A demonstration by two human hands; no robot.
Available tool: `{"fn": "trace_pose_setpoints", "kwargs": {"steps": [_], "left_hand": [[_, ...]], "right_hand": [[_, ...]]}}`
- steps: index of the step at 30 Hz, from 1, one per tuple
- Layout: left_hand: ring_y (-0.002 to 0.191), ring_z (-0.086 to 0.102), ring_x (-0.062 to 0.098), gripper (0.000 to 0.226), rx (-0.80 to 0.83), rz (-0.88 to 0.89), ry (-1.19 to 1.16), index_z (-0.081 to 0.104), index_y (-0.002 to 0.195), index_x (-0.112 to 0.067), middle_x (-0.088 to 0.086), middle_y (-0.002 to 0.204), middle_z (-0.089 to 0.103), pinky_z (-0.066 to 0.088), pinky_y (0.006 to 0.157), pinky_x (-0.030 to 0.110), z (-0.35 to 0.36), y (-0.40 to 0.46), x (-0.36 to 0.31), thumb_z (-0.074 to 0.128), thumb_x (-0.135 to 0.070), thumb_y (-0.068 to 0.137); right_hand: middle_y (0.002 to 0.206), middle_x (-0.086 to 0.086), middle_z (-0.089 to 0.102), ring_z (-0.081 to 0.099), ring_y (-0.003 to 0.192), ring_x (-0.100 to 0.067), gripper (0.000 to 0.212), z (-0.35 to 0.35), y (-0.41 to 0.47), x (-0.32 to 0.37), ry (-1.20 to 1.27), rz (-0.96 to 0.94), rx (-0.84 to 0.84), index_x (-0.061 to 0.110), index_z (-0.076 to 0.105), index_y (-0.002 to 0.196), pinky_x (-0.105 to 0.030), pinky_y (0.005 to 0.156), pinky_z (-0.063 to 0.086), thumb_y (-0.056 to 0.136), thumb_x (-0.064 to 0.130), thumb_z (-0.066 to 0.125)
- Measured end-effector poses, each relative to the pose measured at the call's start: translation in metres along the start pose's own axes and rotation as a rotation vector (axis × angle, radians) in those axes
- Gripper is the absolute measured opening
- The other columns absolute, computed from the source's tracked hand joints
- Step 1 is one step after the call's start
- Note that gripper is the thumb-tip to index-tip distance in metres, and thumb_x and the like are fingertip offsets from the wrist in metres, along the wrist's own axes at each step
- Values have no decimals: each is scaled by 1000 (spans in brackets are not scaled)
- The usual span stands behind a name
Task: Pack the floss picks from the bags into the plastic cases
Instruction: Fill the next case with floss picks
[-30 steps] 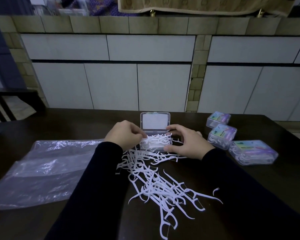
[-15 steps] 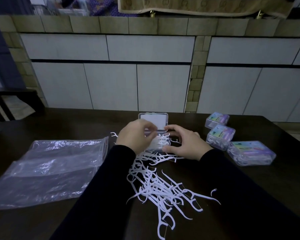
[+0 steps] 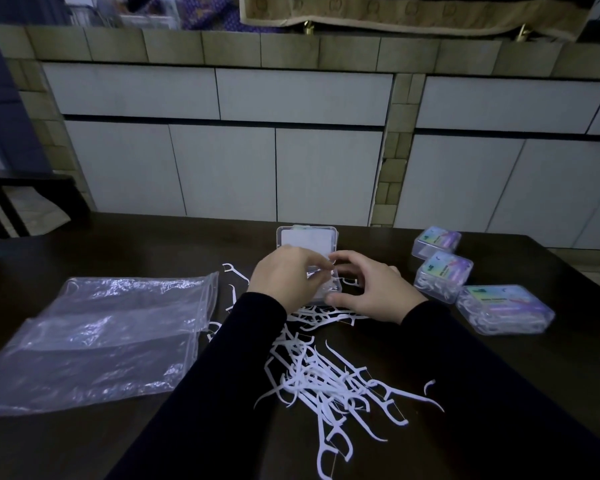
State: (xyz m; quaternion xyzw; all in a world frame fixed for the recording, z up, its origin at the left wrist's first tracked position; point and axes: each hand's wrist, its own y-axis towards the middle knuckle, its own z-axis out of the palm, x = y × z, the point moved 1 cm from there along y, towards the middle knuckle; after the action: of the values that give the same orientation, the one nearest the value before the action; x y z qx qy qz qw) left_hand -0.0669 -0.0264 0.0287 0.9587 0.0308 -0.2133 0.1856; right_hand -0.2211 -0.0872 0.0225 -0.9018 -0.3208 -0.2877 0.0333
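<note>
Dark counter [image 3: 84, 445]. Clear bag [image 3: 94, 341] flat at left. Loose picks [image 3: 326, 379] piled near centre, between the sleeves. Three shut, filled cases [image 3: 504, 308] in a row at right. Open case [image 3: 307, 242] at centre, lid up. Left hand [image 3: 284, 280] over it, fingers curled, pinching picks at the tray. Right hand [image 3: 371, 289] curled round the case's right side, thumb at its near edge.

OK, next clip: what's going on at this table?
A person is filling an open plastic case with white floss picks. The left hand pinches picks over it, while the right hand steadies its side. A loose pile of picks waits nearer the person, three closed cases sit right, and a flat clear bag lies left.
</note>
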Motion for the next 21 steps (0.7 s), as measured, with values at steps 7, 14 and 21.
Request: {"fn": "trace_pose_setpoints", "kwargs": {"steps": [7,14,21], "left_hand": [[100,61,12,23,7,1,29,71,107,-33,-7,111,69,50,88,32,-2,0,1,53,-33,94],[98,59,17,26,-138,-323,77,69,108,-27,-3,113,65,50,84,33,-25,0,20,51,-20,90],[113,53,34,38,169,-644,283,56,125,-6,16,125,56,46,97,43,-22,-4,36,48,-20,90]], "right_hand": [[143,13,48,40,134,-15,73,1,0,1,-77,23,-10,39,27,146,-45,113,15,85,50,66],[135,9,51,45,125,-16,77,-14,-1,-2,-286,84,-57,36,28,146,-42,106,27,81,65,59],[127,2,59,52,116,-20,42,-9,-4,11,-527,254,70,28,55,133,-43,105,29,94,44,49]]}}
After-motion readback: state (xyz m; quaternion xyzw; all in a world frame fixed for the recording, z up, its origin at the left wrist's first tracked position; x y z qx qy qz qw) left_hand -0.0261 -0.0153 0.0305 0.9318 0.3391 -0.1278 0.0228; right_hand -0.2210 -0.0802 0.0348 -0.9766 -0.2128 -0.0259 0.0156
